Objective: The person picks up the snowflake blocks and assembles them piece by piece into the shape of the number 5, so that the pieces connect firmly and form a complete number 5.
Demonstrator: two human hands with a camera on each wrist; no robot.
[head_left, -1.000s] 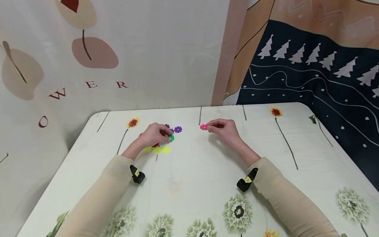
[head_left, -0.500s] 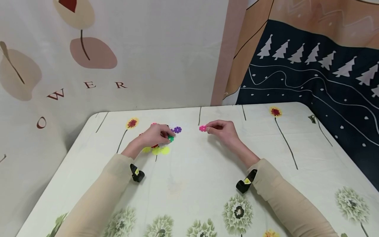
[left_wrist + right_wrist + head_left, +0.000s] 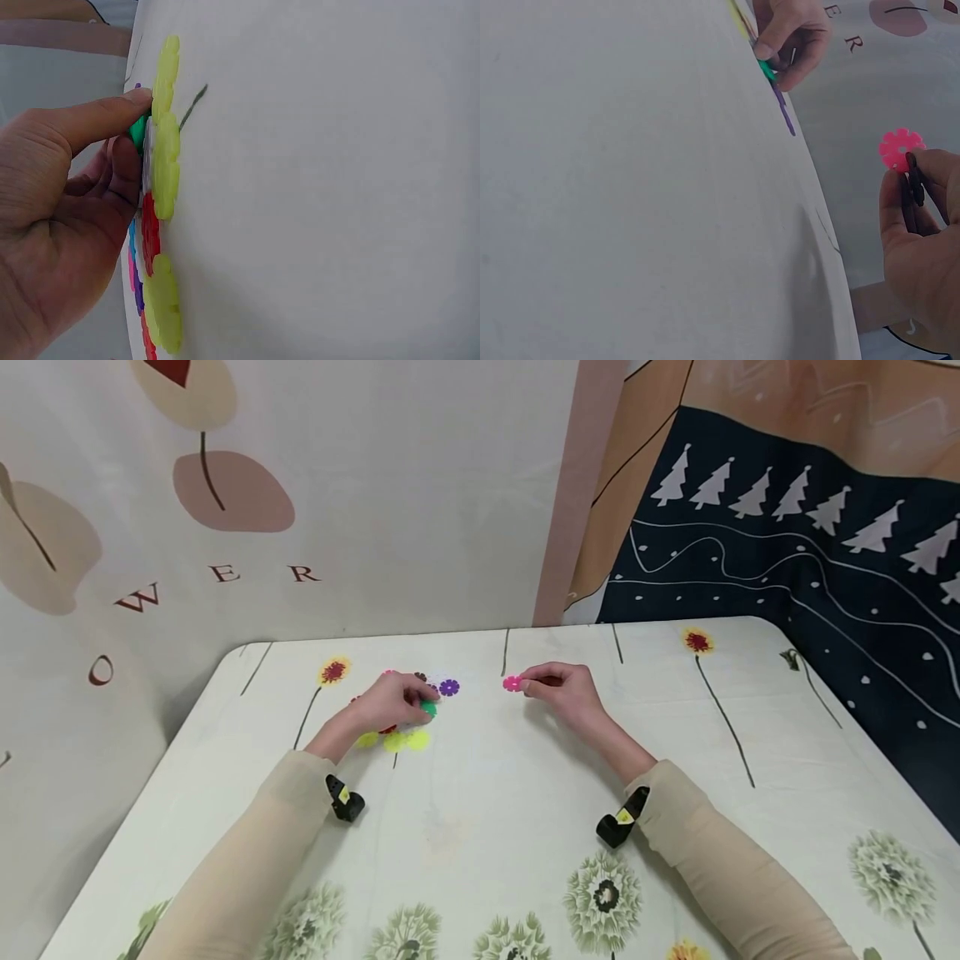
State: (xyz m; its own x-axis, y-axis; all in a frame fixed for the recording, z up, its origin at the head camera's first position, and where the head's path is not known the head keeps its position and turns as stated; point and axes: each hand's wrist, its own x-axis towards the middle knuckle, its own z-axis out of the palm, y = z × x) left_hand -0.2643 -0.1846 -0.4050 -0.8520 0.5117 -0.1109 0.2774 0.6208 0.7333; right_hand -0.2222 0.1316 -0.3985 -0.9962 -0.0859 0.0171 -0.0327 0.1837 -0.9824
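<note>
Over a cluster of flower-shaped plastic discs at the far left of the table, my left hand (image 3: 386, 702) pinches a green disc (image 3: 428, 710) between thumb and fingers. Yellow discs (image 3: 406, 741) lie along the near side of the cluster, and a purple disc (image 3: 449, 687) at its right. A red disc (image 3: 151, 236) sits among them in the left wrist view; my hand hides part of the pile. To the right, my right hand (image 3: 566, 689) pinches a pink disc (image 3: 900, 148) raised above the table, together with a dark disc (image 3: 916, 180) seen edge-on against it.
A white cloth with printed flowers covers the table (image 3: 487, 827). Its far edge meets a pale hanging curtain (image 3: 420, 510), and a dark fabric with white trees (image 3: 712, 552) hangs at the right. Each wrist wears a small black camera (image 3: 345, 799).
The green disc has shifted slightly left with my left fingers. My right hand stays nearly in place with the pink disc. The head view has drifted a little.
</note>
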